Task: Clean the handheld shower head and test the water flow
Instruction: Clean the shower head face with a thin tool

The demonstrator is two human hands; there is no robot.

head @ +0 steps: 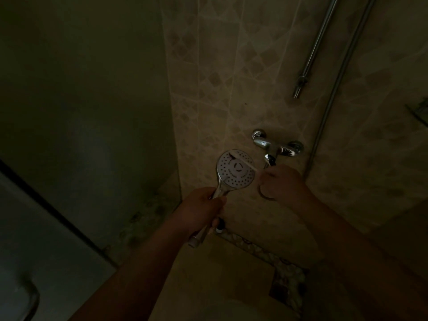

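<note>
**Shower head held up to the tap in a dim stall**

The left hand (pixel 201 210) is wrapped around the chrome handle of the shower head (pixel 235 169), fingers closed on it, holding it upright in front of the tiled wall (pixel 222 72). The round white spray face, dotted with nozzle holes, is turned toward the camera. The lower end of the handle juts out below the hand.

The right hand (pixel 281 183) is curled into a loose fist just right of the spray face. A thin pale strip (pixel 240 161) runs across the face to this hand; it seems pinched there, but the dim light hides what it is and whether the fingers truly grip it.

Just above the right hand a chrome tap (pixel 276 144) is fixed to the wall, its lever hanging close to the knuckles. Higher up a rail (pixel 316 46) slants across the tiles, and a hose (pixel 342 70) runs beside it. A glass panel (pixel 88 112) stands to the left.
</note>
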